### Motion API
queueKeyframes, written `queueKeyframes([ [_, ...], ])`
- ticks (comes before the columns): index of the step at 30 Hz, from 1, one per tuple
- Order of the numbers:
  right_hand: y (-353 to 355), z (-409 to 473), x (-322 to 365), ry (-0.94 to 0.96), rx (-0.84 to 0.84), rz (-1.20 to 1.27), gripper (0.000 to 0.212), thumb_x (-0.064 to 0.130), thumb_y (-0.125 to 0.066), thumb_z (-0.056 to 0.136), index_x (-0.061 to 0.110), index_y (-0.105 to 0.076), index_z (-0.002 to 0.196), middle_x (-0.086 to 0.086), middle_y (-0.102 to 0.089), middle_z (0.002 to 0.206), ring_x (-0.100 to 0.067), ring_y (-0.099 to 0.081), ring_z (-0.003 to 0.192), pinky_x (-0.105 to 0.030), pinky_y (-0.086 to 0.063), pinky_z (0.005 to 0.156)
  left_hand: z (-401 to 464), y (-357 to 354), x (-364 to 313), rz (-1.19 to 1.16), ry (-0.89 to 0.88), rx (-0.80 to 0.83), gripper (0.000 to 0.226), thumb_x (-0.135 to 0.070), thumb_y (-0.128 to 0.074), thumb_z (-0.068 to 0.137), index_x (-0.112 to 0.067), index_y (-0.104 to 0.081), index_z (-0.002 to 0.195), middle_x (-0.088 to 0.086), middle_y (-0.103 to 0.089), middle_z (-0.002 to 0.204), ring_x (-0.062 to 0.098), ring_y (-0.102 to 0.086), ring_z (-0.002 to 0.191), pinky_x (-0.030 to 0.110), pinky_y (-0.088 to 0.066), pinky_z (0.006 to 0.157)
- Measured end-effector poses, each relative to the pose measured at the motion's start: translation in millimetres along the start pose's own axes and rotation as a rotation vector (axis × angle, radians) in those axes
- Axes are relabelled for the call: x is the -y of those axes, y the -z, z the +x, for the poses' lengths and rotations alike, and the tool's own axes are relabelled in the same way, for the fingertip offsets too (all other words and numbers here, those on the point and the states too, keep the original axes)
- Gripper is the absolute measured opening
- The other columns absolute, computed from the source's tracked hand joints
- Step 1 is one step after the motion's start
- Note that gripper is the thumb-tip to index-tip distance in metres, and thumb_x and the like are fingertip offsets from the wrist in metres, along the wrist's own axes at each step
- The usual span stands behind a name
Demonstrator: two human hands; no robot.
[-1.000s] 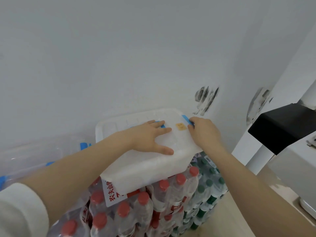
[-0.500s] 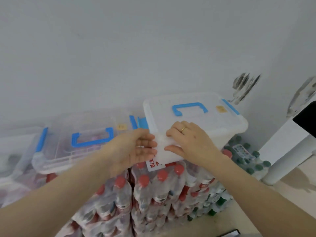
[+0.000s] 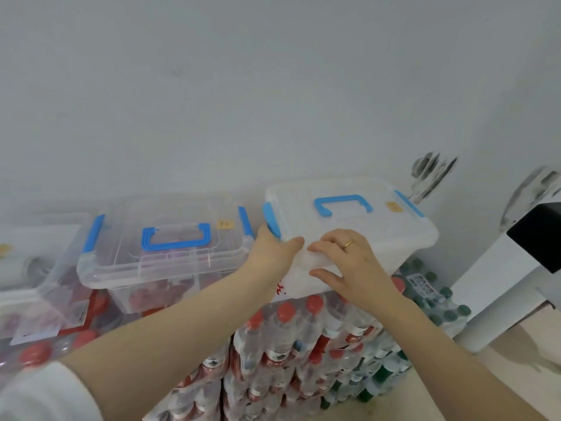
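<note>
The white box (image 3: 385, 238) sits on top of a stack of red-cap bottles (image 3: 285, 332). It is close to the wall (image 3: 273, 101). Its lid is on. A blue handle (image 3: 343, 205) lies flat on the lid, and a small yellow sticker (image 3: 394, 207) is beside it.

Both hands are on the near side of the white box, close together but not touching.

The left hand (image 3: 273, 256) holds the near left corner, just under a blue clip (image 3: 271, 221). Its thumb (image 3: 293, 243) lies along the front edge of the lid and points to the right. The other fingers go round the side of the white box and are hidden, so how far they bend cannot be told.

The right hand (image 3: 352, 265) holds the front edge a little to the right. Its fingers (image 3: 328, 244) are bent and rest on top of the lid edge. Its thumb (image 3: 323, 273) is lower, pressed on the front wall. So the edge is pinched between fingers and thumb, with only a narrow gap. A gold ring (image 3: 348, 244) is on one finger.

A clear box (image 3: 170, 268) with its own blue handle stands just to the left, very near the white box. Green-cap bottles (image 3: 440, 308) are to the right, lower down. A white sleeve (image 3: 45, 393) shows on the left arm.
</note>
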State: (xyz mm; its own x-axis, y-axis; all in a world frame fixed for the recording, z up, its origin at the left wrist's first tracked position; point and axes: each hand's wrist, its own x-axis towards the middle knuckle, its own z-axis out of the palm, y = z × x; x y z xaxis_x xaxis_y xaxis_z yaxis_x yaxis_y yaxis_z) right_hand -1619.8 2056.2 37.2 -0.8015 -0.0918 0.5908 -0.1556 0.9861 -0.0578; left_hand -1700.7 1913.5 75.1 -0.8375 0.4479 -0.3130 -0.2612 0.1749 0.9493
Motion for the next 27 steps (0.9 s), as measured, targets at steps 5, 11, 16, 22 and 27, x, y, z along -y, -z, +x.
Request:
queueKeyframes([
  [5, 7, -16, -25, -0.113, 0.004, -0.075, 0.052, 0.051, -0.050, 0.080, 0.017, -0.049, 0.120, -0.006, -0.056, 0.120, -0.017, -0.041, 0.116, -0.036, -0.017, 0.109, 4, -9, -7, -0.005, -0.129, -0.118, 0.035, -0.015, -0.058, 0.087, -0.014, -0.042, 0.119, 0.004, -0.056, 0.106, 0.023, -0.059, 0.092, 0.026, -0.050, 0.063],
  [11, 7, -29, -46, -0.325, -0.074, -0.095, 0.047, 0.055, -0.047, 0.078, 0.017, -0.054, 0.104, -0.007, -0.062, 0.113, -0.016, -0.040, 0.109, -0.031, -0.021, 0.098, 16, -14, -9, 0.232, -0.193, -0.155, 0.034, -0.009, -0.042, 0.090, -0.012, -0.036, 0.123, 0.009, -0.053, 0.108, 0.028, -0.057, 0.092, 0.040, -0.052, 0.075],
  [16, 1, -23, -47, -0.301, -0.095, -0.067, 0.036, 0.051, -0.046, 0.080, 0.022, -0.043, 0.101, -0.006, -0.061, 0.114, -0.015, -0.040, 0.109, -0.029, -0.020, 0.096, 29, -12, -15, 0.582, -0.293, -0.106, 0.039, -0.005, -0.033, 0.094, -0.001, -0.031, 0.133, 0.021, -0.037, 0.137, 0.034, -0.050, 0.109, 0.036, -0.043, 0.086],
  [22, -3, -12, -57, -0.301, -0.096, -0.037, 0.037, 0.050, -0.047, 0.080, 0.020, -0.044, 0.102, -0.007, -0.060, 0.115, -0.015, -0.039, 0.110, -0.029, -0.018, 0.098, 20, 5, -11, 1.054, -0.715, 0.096, 0.056, -0.045, -0.043, 0.091, -0.024, -0.031, 0.142, -0.004, -0.007, 0.156, 0.013, 0.000, 0.144, 0.036, -0.010, 0.115],
  [27, -14, -1, -58, -0.281, -0.111, -0.072, 0.039, 0.051, -0.047, 0.080, 0.019, -0.043, 0.103, -0.007, -0.060, 0.113, -0.016, -0.041, 0.109, -0.030, -0.021, 0.097, 36, 20, -7, 1.329, -0.798, 0.091, 0.056, -0.049, -0.044, 0.089, -0.026, -0.037, 0.139, -0.006, -0.031, 0.149, 0.012, -0.027, 0.137, 0.028, -0.027, 0.107],
])
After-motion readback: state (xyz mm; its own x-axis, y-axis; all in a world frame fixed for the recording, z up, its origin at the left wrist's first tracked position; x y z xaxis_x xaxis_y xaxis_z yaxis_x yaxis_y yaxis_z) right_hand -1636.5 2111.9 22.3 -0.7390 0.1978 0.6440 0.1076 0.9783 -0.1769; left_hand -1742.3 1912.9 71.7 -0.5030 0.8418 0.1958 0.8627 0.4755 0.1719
